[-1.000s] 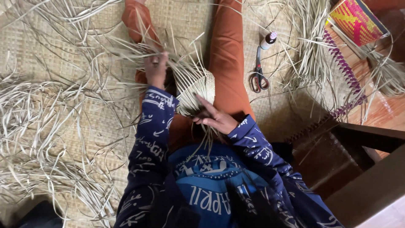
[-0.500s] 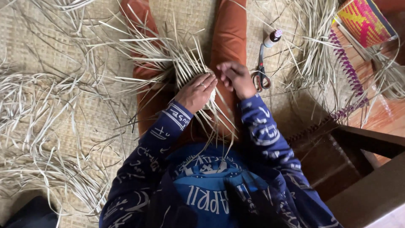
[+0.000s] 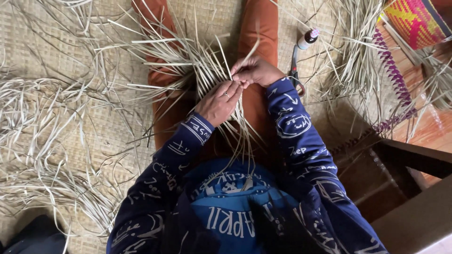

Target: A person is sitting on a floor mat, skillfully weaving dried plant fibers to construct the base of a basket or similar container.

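A loose weave of pale dried leaf strips rests on my lap, over my orange trousers. My left hand lies on the woven strips, fingers curled around a few of them, a ring on one finger. Just beyond it my right hand pinches a strip at the weave's right edge. The two hands touch at the fingertips. Long strip ends fan out to the left and trail down toward my blue patterned sleeves.
I sit on a woven mat. Heaps of loose strips lie at the left and upper right. Scissors and a small bottle lie right of my leg. A colourful woven bag and dark wooden furniture stand at the right.
Both hands have moved up and together onto the weave; a second ago the left hand reached far up the strips and the right held the bundle lower down.
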